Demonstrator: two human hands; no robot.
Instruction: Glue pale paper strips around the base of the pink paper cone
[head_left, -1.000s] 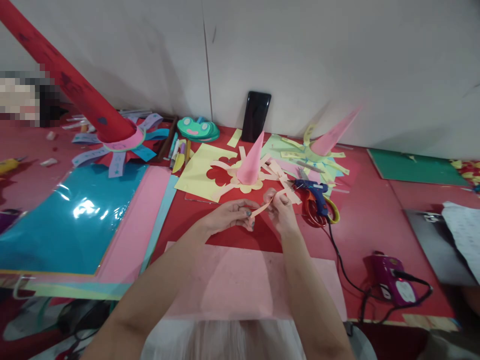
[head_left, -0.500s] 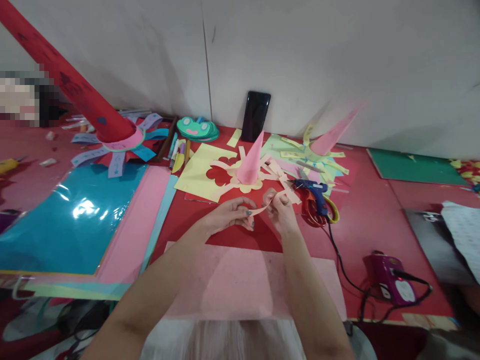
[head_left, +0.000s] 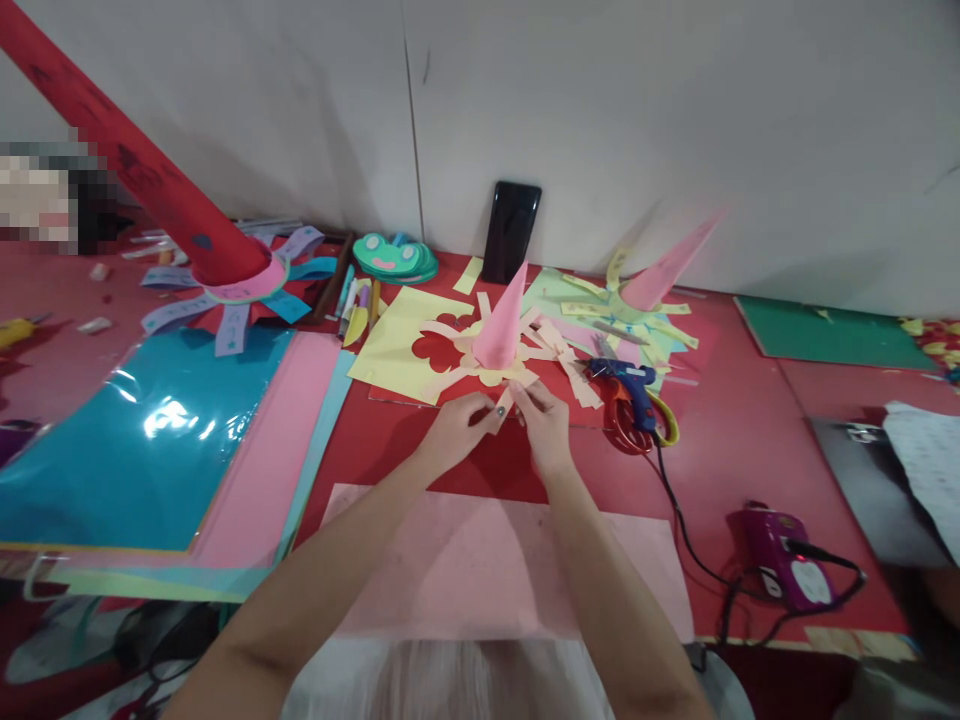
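Between my two hands is a short peach paper strip, close to the front of a pink paper cone. My left hand pinches the strip's lower end, the thumb on top. The fingertips of my right hand close on its upper end. The cone stands upright on a yellow scalloped paper base, with several peach strips spreading out from it. To its right lies a loose pile of peach strips. A blue hot glue gun rests just beyond, near orange-handled scissors.
A black phone leans on the wall. At right, a second pink cone with yellow strips stands near a purple power box with cables. A red cone, blue sheet and markers are at left; pink paper lies in front.
My hands have drawn closer together and the strip has moved left, nearer the cone's base. My right hand has shifted left, away from the pile of strips.
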